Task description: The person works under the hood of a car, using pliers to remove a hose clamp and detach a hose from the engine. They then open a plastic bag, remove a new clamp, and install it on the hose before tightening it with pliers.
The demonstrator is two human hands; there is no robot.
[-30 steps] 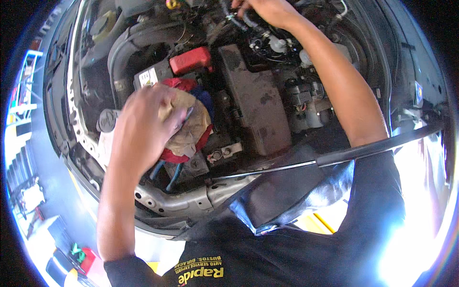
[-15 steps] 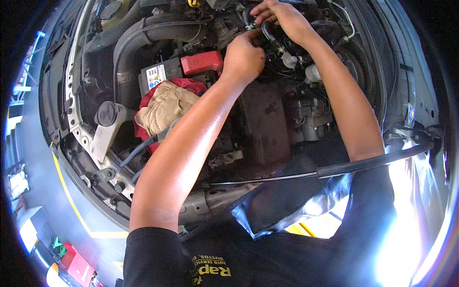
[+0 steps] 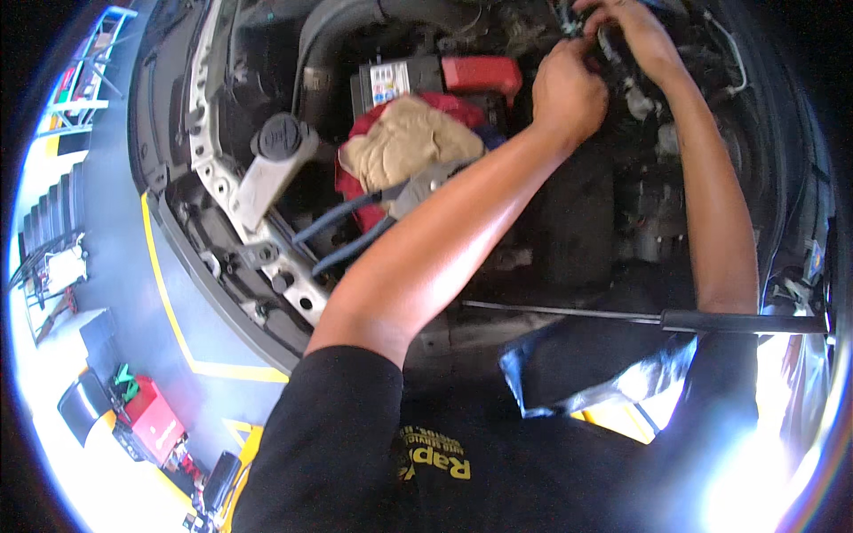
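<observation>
At the top of the engine bay, my left hand (image 3: 569, 96) is closed in a loose fist beside a dark hose (image 3: 611, 46). Whatever its curled fingers hold is hidden. Just right of it, my right hand (image 3: 641, 37) reaches over the hose, fingers stretched and a little apart, partly cut by the upper edge. Left of my left forearm, a pair of pliers (image 3: 433, 185) with blue-grey handles lies on a bunched beige glove (image 3: 404, 142) and a red cloth (image 3: 354, 185). Behind them stands the battery (image 3: 364, 93) with a red terminal cover (image 3: 484, 75).
A white filler neck with a black cap (image 3: 283, 137) rises near the front left. A thin rod with a black sleeve (image 3: 742, 322) crosses below my forearms. Outside the car are a yellow floor line (image 3: 164, 275) and a red box (image 3: 153, 422).
The view has shifted, so the engine bay and both arms appear farther right and slightly higher. More of the pliers' handles shows. Both hands stay at the same hose area.
</observation>
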